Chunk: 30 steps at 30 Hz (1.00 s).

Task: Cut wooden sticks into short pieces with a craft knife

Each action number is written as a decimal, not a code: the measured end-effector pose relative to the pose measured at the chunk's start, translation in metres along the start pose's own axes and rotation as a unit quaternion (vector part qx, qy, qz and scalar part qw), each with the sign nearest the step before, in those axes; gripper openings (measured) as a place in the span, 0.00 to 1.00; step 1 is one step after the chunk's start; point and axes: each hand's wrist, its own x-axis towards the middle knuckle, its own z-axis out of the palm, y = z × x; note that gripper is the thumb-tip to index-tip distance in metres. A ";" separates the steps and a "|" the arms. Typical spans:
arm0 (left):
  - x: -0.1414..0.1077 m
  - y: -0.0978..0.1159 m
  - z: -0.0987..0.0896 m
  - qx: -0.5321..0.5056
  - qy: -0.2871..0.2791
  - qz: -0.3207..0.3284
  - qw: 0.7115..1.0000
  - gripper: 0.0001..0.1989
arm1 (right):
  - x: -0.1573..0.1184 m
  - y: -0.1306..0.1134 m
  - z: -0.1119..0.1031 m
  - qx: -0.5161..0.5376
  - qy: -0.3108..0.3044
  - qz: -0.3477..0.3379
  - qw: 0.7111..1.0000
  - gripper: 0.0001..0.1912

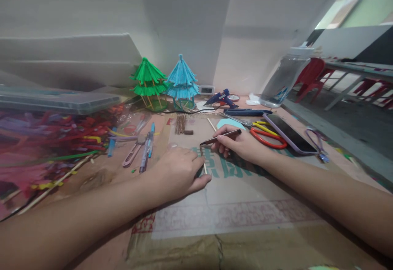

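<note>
My right hand (238,143) grips a brown marker (209,141) like a pen, its tip touching the upper end of a thin wooden stick (202,152). Under the fingers of my left hand (182,169) the stick is pinned to the sheet. Its upper part looks brown, while the lower end stays pale. Several short brown sticks (180,124) lie in a row beyond my hands, with a small brown marker cap (188,132) beside them. Just past my right hand lie a pale stick (211,124) and a light blue paper piece (231,123).
Green (149,73) and blue (181,75) pagoda-like models stand by the wall. A glue gun (223,98), red-handled scissors (268,138), a phone (288,134) and a clear bottle (284,77) are at right. Pens (147,147) and colourful craft pieces (61,147) lie left.
</note>
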 end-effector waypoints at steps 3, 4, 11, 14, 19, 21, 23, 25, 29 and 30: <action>0.000 0.000 0.000 -0.003 0.000 -0.001 1.000 0.18 | 0.000 0.000 0.000 0.001 -0.002 -0.005 1.000 0.13; 0.000 0.000 0.000 -0.004 0.001 -0.002 1.000 0.18 | 0.000 -0.001 0.000 0.002 -0.004 -0.007 1.000 0.13; -0.001 0.000 -0.001 -0.008 -0.007 -0.008 1.000 0.18 | 0.000 -0.004 0.001 0.009 -0.001 -0.001 1.000 0.13; -0.001 0.001 -0.001 -0.006 -0.007 -0.008 1.000 0.18 | 0.000 -0.003 0.001 0.016 0.003 -0.002 1.000 0.13; -0.001 0.000 -0.001 -0.009 -0.015 -0.007 1.000 0.19 | -0.001 -0.004 -0.001 0.006 -0.010 0.001 1.000 0.13; -0.001 -0.001 0.000 -0.011 -0.017 -0.009 1.000 0.19 | -0.002 -0.003 -0.002 0.000 -0.025 0.002 1.000 0.14; -0.001 -0.001 0.000 -0.013 -0.016 -0.008 1.000 0.19 | -0.002 -0.003 -0.002 0.001 -0.032 0.002 0.999 0.15; -0.001 -0.001 0.000 -0.015 -0.016 -0.008 1.000 0.19 | -0.002 -0.002 -0.002 0.008 -0.025 0.002 1.000 0.15; 0.000 0.000 -0.002 -0.024 -0.018 -0.012 0.999 0.17 | -0.002 -0.002 -0.001 0.011 -0.015 -0.001 1.000 0.14; 0.001 0.000 -0.003 -0.031 -0.013 -0.020 0.999 0.17 | -0.002 -0.003 -0.001 0.009 -0.017 0.000 1.000 0.14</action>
